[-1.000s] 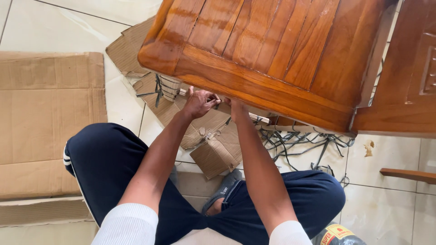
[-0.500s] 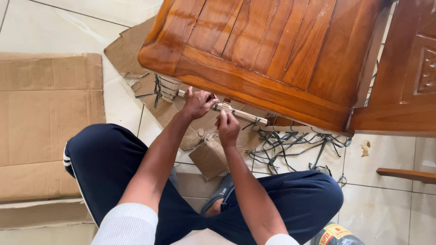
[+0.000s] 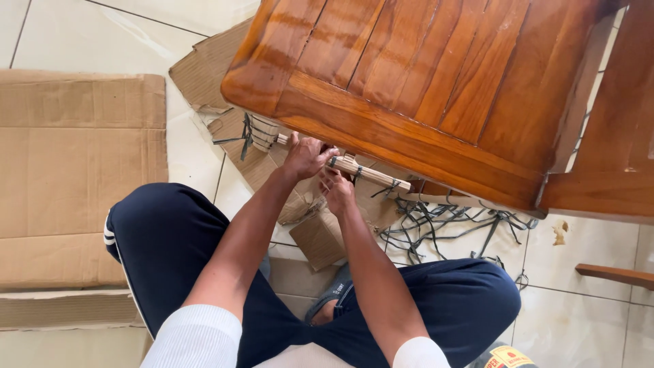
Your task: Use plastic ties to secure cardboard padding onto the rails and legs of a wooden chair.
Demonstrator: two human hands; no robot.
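Flat cardboard (image 3: 75,170) lies on the tile floor (image 3: 82,34) off to the left, with torn cardboard scraps (image 3: 320,235) closer in under the wooden table (image 3: 422,88). The left hand (image 3: 306,155) has its fingers curled tight around a pale wooden stick (image 3: 371,174) that pokes out from under the table edge. Just below the stick, the right hand (image 3: 338,194) has its fingertips bunched against it, can't tell exactly what they're pinching, and dark plastic straps (image 3: 449,221) are scattered on the floor to the right.

left hand (image 3: 308,157): fingers curled shut, arm outstretched | right hand (image 3: 338,193): fingers pinched, just beside left
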